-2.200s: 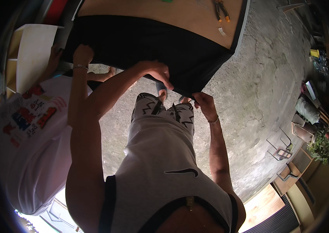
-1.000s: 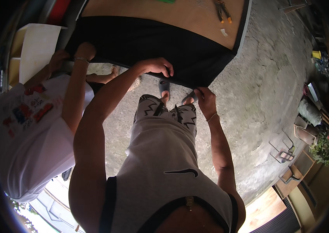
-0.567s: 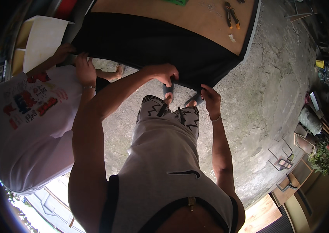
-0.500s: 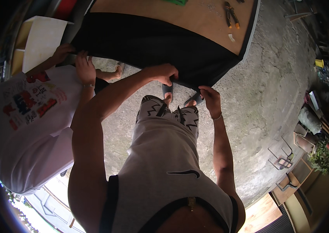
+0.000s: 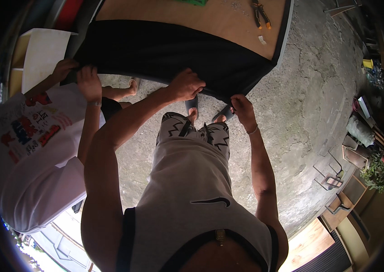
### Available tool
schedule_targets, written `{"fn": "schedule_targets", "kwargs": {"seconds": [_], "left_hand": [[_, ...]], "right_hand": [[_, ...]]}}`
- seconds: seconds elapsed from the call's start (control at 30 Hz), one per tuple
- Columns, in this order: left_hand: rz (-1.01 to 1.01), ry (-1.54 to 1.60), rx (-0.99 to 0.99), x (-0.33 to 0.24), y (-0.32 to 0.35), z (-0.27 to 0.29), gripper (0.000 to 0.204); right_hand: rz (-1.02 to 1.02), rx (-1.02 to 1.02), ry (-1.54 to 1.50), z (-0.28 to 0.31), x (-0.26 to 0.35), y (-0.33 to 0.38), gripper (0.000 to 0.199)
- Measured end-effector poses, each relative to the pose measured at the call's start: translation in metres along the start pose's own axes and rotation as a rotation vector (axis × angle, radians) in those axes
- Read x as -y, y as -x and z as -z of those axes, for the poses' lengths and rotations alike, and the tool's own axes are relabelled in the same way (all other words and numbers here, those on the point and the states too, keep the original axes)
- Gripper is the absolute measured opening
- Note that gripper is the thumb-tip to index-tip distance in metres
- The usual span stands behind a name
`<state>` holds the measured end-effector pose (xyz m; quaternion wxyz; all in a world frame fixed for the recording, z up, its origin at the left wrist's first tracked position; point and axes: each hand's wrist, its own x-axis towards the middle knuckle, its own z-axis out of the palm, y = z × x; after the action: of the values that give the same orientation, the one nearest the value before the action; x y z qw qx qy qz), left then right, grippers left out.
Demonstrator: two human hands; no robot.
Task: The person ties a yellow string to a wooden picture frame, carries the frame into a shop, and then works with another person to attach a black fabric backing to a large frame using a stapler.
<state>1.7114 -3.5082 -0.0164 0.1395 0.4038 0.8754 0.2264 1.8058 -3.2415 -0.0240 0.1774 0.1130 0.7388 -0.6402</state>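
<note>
A wide piece of black fabric [image 5: 151, 47] hangs over the near side of a brown wooden panel [image 5: 228, 28]. My left hand [image 5: 186, 85] is closed round the fabric's lower edge, near its middle. To the right, my right hand [image 5: 243, 109] grips the same edge close to the corner, its fingers curled. Between my hands the edge is drawn fairly straight. At the far left, a co-worker's two hands [image 5: 89, 83] hold the fabric's other end.
Pliers with orange-tipped handles [image 5: 261, 16] lie on the panel beside a small pale scrap [image 5: 262, 40]. A green object [image 5: 196, 2] shows at the top edge. A white cabinet [image 5: 44, 56] stands at left. Along the right are metal-framed chairs [image 5: 332, 181] and a plant [image 5: 377, 172].
My left hand has turned over and its fingers have curled more tightly on the fabric edge. My right fingers have also closed further. The whole view has shifted slightly.
</note>
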Motion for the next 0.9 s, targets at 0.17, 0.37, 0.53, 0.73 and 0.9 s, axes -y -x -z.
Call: {"fn": "schedule_targets", "kwargs": {"seconds": [0.17, 0.37, 0.53, 0.73, 0.9], "left_hand": [[0.188, 0.329, 0.13, -0.005, -0.013, 0.016, 0.012], [0.059, 0.422, 0.192, 0.009, -0.012, 0.012, 0.013], [-0.084, 0.251, 0.108, 0.008, -0.005, 0.014, 0.022], [-0.176, -0.081, -0.211, 0.0, 0.0, 0.012, 0.03], [-0.174, -0.115, -0.24, -0.02, 0.0, 0.015, 0.032]], "right_hand": [[-0.088, 0.215, -0.275, 0.015, 0.012, -0.002, 0.015], [-0.07, 0.249, -0.032, 0.015, 0.029, 0.002, 0.022], [0.162, -0.006, 0.253, 0.005, 0.016, 0.006, 0.025], [0.692, -0.351, 0.653, -0.008, 0.026, 0.013, 0.016], [0.489, -0.302, 0.4, -0.001, 0.017, 0.024, 0.016]]}}
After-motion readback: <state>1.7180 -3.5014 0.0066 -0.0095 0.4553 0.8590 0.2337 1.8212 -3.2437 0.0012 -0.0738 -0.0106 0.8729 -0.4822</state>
